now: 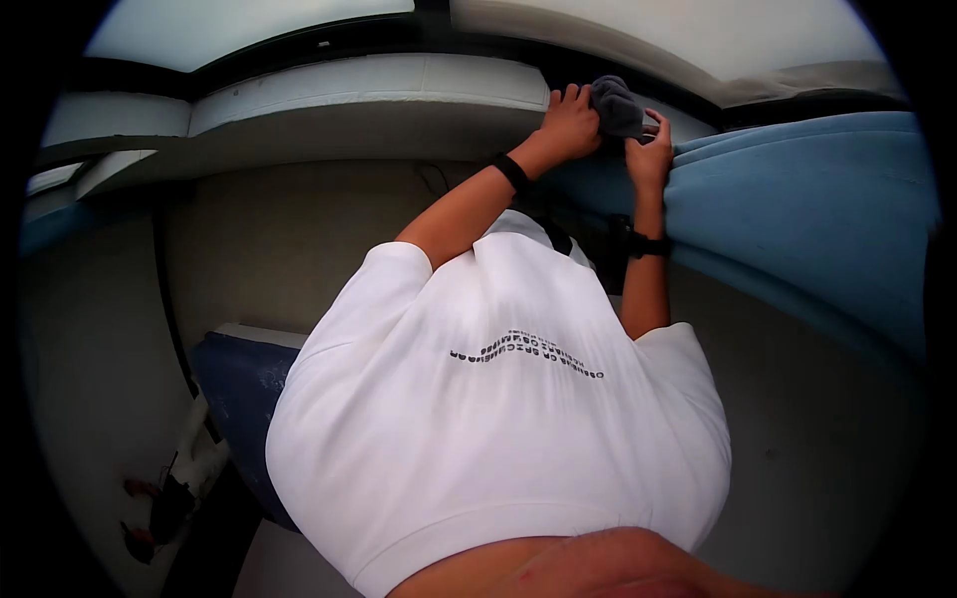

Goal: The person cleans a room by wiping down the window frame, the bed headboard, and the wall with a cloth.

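Your left hand [570, 125] presses against one side of a bunched dark gray cloth [618, 107] at the white window ledge [369, 82], its thumb hidden, so whether it grips the fabric cannot be told. Your right hand [650, 157], loosely curled with fingers and thumb apart, meets the other side, close beside the blue curtain [797, 189]. With no firm pinch visible, the cloth could slip off the ledge if your left hand eases away. The curtain's folds, so near your right wrist, could snag your black watch [626, 237] should that arm swing outward.
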### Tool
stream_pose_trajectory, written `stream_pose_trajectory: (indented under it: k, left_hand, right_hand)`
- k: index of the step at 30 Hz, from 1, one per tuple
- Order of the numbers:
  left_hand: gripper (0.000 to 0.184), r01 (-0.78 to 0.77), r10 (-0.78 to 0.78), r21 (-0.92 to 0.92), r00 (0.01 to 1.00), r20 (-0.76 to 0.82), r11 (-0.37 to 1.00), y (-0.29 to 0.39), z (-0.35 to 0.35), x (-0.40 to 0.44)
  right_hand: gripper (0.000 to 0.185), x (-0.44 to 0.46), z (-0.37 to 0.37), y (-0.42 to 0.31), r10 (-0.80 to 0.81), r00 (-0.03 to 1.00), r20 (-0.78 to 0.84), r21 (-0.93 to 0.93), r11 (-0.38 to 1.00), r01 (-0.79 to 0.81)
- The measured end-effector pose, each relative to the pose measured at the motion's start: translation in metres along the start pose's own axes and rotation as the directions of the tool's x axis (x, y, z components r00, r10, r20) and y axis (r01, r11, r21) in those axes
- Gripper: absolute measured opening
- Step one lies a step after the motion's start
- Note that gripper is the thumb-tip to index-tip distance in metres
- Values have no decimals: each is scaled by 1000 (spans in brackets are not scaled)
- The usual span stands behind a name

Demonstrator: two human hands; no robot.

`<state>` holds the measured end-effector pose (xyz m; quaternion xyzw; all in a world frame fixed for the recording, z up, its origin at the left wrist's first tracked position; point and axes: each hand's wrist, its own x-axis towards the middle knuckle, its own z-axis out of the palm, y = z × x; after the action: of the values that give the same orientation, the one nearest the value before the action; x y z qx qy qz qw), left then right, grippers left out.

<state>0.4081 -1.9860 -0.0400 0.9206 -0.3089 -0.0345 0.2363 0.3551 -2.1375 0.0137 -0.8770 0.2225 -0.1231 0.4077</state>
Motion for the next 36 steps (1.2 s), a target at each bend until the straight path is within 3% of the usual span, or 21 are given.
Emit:
stream_pose_trajectory:
  k: [2,3,4,5,6,8,11,14,16,18,19,20,23,24,26,27,28,30,31,34,36]
  left_hand:
    - [56,12,2,73,981,-193,997,-12,3,-4]
    - [56,-4,20,94,985,-172,996,-24,1,-7]
    - [57,-18,17,-1,979,-203,1000,-40,-5,-10]
    - [59,-30,7,-94,973,-233,995,-57,-12,-10]
    - [59,-46,31,-67,977,-209,997,-67,-23,-14]
    - [49,55,-87,-135,964,-250,989,-79,-49,-24]
    - [43,218,-218,-26,947,-237,976,-94,-79,-34]
    - [40,272,-248,71,937,-248,960,-83,-85,-30]
    - [46,275,-253,62,937,-238,959,-73,-86,-20]
    - [56,143,-83,193,954,-289,971,-59,-78,-8]
    - [56,153,-94,187,952,-290,970,-54,-71,0]
    - [58,68,-33,156,976,-217,985,-43,-62,15]
    - [59,-68,85,121,986,-141,990,-15,-32,47]
    - [57,-129,148,130,979,-142,983,-8,-25,59]
    - [53,-82,98,90,978,-187,992,-9,-14,75]
    - [48,-104,113,54,970,-216,993,-13,-11,86]
    - [48,-6,11,19,963,-268,1000,-30,-45,116]
    - [38,-7,35,125,973,-228,992,-47,-55,126]
    - [40,35,-15,119,985,-170,992,-55,-61,129]
    - [35,86,-71,84,982,-175,993,-72,-75,134]
    - [33,36,-22,80,986,-164,996,-91,-78,123]
  right_hand:
    - [41,10,-2,11,4,1000,-7,37,999,-4]
    - [41,19,5,18,-78,996,38,-106,991,81]
    - [41,23,19,19,-147,985,88,-229,959,164]
    - [41,28,35,19,-128,989,71,-192,971,139]
    - [43,32,44,16,-139,987,87,-221,963,155]
    - [46,55,52,9,-185,972,143,-287,932,220]
    - [53,76,58,-7,-186,961,202,-243,942,233]
    - [59,97,45,-5,-221,942,252,-263,921,286]
    - [58,100,35,-17,-154,934,321,-259,935,243]
    - [56,107,24,-21,-82,929,362,-243,953,179]
    - [54,111,23,-21,-13,915,402,-227,967,114]
    - [54,120,17,-11,-17,911,413,-229,966,122]
    - [46,159,21,43,95,918,385,98,985,-144]
    - [46,173,24,64,90,911,402,90,986,-138]
    - [42,193,54,89,-9,958,287,378,920,-105]
    - [41,197,58,81,61,939,339,354,917,-187]
    - [41,244,64,31,-26,926,376,305,947,-97]
    - [41,254,80,22,29,935,352,256,958,-126]
    - [39,260,87,19,-47,948,315,222,975,-26]
    - [37,273,96,2,-63,944,323,190,982,1]
    - [36,264,97,-6,-11,929,370,128,991,-40]
